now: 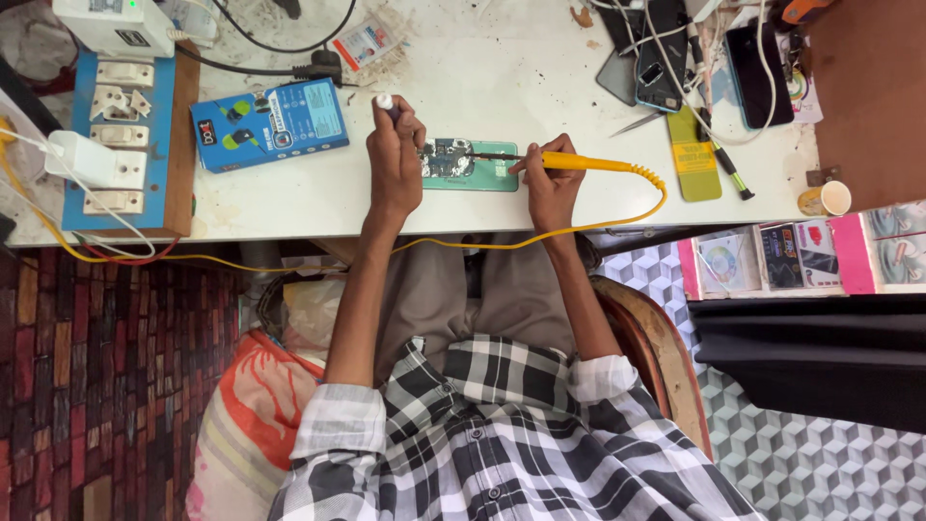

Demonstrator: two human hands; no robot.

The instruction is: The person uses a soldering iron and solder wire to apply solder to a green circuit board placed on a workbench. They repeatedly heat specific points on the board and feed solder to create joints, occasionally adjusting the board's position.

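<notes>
An opened green phone (482, 174) lies flat near the front edge of the white worktable (511, 68), its circuit board bare at the left end. My right hand (548, 185) grips a yellow soldering iron (588, 162) whose dark tip lies across the phone toward the board. My left hand (394, 154) rests at the phone's left end and pinches a thin tool with a white round top (384, 101). The iron's yellow cord (617, 217) loops down past the table edge.
A blue box (270, 123) lies left of the phone, beside a blue switchboard (121, 135) with a white plug. Several phones, cables, tweezers and a yellow-green card (693, 154) sit at the back right. A paper cup (828, 199) stands at the right corner.
</notes>
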